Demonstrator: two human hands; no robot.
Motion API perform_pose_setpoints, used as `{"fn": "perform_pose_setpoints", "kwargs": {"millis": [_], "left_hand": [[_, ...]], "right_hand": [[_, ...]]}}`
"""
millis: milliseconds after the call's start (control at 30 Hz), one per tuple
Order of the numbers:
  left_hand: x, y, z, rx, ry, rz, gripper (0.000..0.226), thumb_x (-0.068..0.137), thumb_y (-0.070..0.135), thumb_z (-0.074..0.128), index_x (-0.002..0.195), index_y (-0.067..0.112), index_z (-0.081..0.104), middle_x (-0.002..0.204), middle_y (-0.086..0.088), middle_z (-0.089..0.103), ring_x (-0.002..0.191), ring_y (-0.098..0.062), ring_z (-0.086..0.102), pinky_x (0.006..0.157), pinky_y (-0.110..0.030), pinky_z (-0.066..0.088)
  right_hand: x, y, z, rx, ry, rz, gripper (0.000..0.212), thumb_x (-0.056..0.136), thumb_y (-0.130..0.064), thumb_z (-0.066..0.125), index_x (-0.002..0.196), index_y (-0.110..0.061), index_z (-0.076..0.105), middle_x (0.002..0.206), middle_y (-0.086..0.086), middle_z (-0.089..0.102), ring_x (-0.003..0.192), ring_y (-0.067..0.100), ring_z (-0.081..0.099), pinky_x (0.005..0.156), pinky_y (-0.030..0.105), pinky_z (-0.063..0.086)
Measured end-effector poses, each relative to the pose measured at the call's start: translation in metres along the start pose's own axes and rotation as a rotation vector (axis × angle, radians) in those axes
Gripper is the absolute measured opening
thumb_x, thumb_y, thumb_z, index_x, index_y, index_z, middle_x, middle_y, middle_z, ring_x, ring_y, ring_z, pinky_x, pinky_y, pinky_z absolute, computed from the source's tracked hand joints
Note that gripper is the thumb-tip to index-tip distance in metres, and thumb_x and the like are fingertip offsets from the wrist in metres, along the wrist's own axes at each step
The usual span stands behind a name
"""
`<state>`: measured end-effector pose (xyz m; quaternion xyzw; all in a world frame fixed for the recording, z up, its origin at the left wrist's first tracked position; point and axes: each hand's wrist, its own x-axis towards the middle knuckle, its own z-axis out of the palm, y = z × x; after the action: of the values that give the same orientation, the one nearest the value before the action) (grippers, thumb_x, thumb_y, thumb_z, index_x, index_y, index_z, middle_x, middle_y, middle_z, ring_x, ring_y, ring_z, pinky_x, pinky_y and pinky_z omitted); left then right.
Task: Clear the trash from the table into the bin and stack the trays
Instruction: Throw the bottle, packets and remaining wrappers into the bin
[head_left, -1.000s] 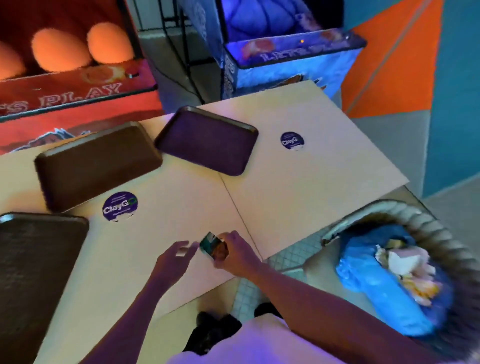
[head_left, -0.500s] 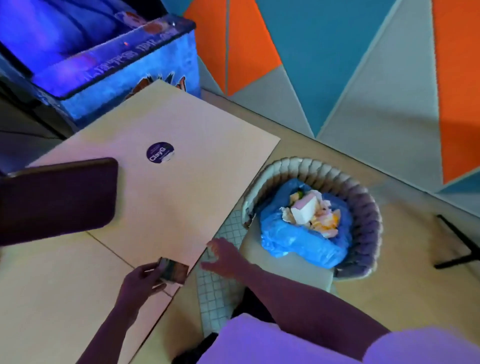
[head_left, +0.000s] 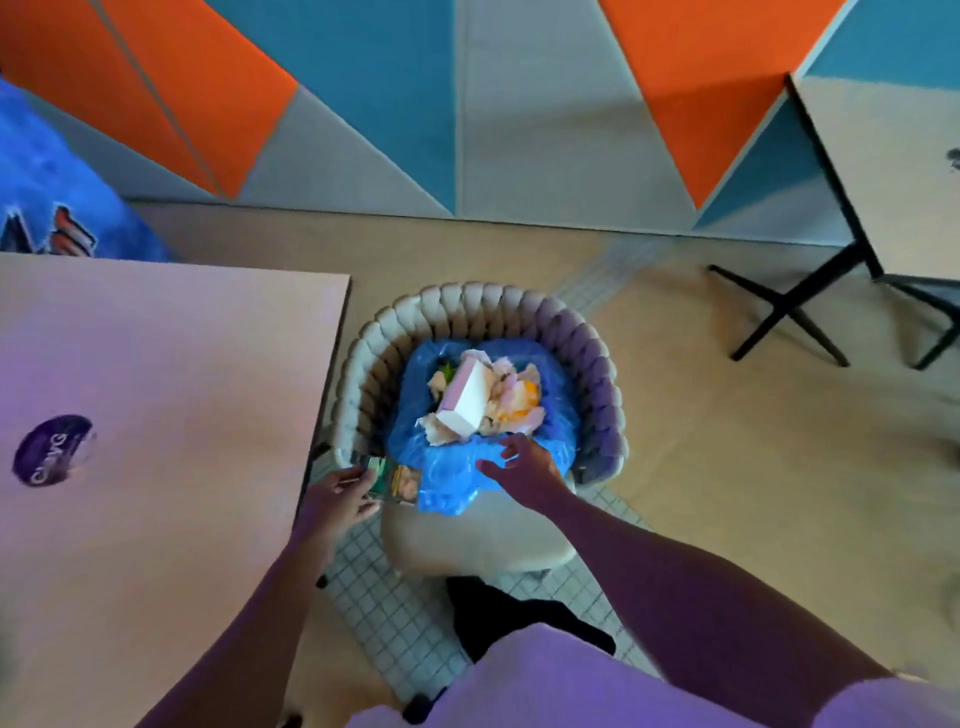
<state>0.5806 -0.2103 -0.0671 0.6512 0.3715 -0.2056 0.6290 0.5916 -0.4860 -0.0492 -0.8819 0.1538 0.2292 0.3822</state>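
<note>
A wall of orange, teal and grey triangles (head_left: 493, 104) spans the top of the frame, with a blue arcade cabinet (head_left: 47, 187) at upper left and a second table on black legs (head_left: 883, 171) at upper right.

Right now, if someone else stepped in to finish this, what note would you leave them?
Left hand: pinches a small packet between the table and the blue bin bag, not yet dropped.
Right hand: open, at the bag's near rim.
Done: a carton and crumpled paper lie in the bag.
Left: drop the packet in; the trays are out of view, so check them and stack.
</note>
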Motion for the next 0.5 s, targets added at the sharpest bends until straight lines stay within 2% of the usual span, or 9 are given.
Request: {"fn": "perform_pose_setpoints", "kwargs": {"millis": [167,267,333,367,500], "left_hand": [[0.035,0.031,0.069,0.111,-0.062,0.012,0.035,0.098,0.009,0.068,0.129,-0.009,0.061,0.113,-0.024,0.065,0.099,-0.035,0.066,0.058,-0.021,0.061],[0.051,0.053,0.105,0.156,-0.111,0.021,0.029,0.100,0.010,0.066,0.123,-0.006,0.063,0.111,-0.022,0.065,0.085,-0.028,0.069,0.057,-0.020,0.060],[0.059,0.067,0.125,0.156,-0.138,0.026,0.014,0.100,0.014,0.066,0.108,0.003,0.068,0.109,-0.019,0.068,0.075,-0.018,0.071,0.057,-0.019,0.061],[0.062,0.074,0.133,0.158,-0.154,0.027,0.012,0.101,0.020,0.067,0.105,0.009,0.068,0.109,-0.015,0.070,0.076,-0.016,0.073,0.058,-0.019,0.061],[0.066,0.091,0.149,0.269,-0.236,0.010,0.049,0.098,0.053,0.062,0.134,0.020,0.062,0.123,-0.004,0.069,0.106,-0.022,0.072,0.075,-0.026,0.059]], "right_hand": [[0.027,0.030,-0.035,0.079,0.133,0.113,0.053,0.087,-0.043,0.079,0.125,-0.009,0.063,0.118,0.005,0.069,0.110,0.021,0.066,0.095,0.031,0.049],[0.045,0.043,-0.047,0.124,0.186,0.185,0.050,0.085,-0.048,0.078,0.116,-0.011,0.065,0.114,0.002,0.070,0.106,0.022,0.066,0.095,0.035,0.051],[0.055,0.047,-0.053,0.159,0.209,0.223,0.050,0.084,-0.050,0.078,0.112,-0.010,0.064,0.112,0.003,0.071,0.104,0.023,0.066,0.095,0.040,0.052],[0.060,0.050,-0.056,0.176,0.220,0.236,0.051,0.084,-0.050,0.078,0.113,-0.010,0.064,0.112,0.004,0.070,0.105,0.024,0.066,0.096,0.041,0.051],[0.070,0.054,-0.067,0.191,0.247,0.262,0.052,0.084,-0.052,0.077,0.117,-0.013,0.064,0.114,0.001,0.070,0.106,0.022,0.066,0.097,0.038,0.052]]}}
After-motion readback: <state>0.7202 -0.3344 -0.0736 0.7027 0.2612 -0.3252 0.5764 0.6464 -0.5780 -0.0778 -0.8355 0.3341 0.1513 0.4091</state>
